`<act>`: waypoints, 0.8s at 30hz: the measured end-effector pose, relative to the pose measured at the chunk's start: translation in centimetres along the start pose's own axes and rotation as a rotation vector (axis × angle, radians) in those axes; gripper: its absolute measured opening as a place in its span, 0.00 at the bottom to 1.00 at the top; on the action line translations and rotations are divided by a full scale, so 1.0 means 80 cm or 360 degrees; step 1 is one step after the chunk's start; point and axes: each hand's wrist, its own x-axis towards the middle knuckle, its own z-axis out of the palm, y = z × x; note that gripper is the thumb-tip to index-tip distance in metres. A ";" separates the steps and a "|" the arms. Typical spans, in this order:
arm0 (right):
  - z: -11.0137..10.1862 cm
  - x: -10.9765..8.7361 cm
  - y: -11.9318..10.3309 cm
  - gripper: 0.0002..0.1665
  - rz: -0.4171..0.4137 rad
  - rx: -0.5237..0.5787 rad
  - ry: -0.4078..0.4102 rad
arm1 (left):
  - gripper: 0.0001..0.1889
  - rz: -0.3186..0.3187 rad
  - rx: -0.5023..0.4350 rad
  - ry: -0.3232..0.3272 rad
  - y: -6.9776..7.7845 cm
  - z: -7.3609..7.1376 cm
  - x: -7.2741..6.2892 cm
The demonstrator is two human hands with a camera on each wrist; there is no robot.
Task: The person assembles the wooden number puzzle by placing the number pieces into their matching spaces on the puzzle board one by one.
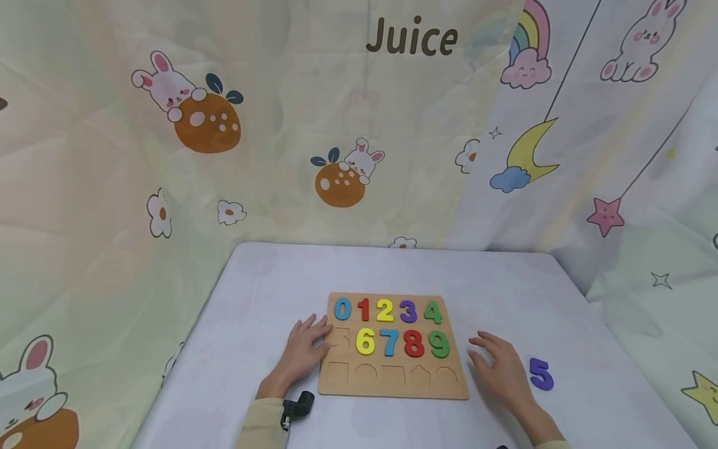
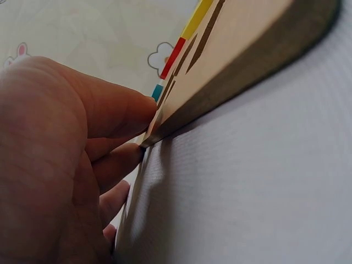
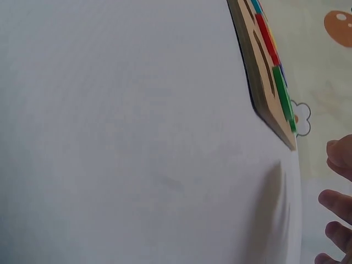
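Note:
A wooden number puzzle board (image 1: 394,390) lies flat on the table. My left hand (image 1: 305,346) rests at its left edge, thumb over the top face and fingertips right at the rim; the left wrist view shows the thumb (image 2: 118,104) close up. To the right of the board, my right hand (image 1: 500,372) hovers over the table with fingers loosely spread, holding nothing. Just beyond it lies a purple number 5 piece (image 1: 541,374). Colourful number pieces, such as the yellow 6 (image 1: 365,342), sit in the upper two rows; the 5-shaped recess (image 1: 339,337) shows bare wood.
The board's bottom row has bare shape outlines, including a circle (image 1: 366,373). A white cloth covers the table (image 1: 280,274). Behind it hangs a printed curtain (image 1: 291,93) with rabbits and flowers. A black strap-mounted device (image 1: 297,406) sits at the left wrist.

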 end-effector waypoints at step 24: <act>-0.022 -0.021 0.031 0.17 0.0116 -0.0102 -0.0032 | 0.21 -0.0003 -0.0019 0.0026 0.000 0.001 0.000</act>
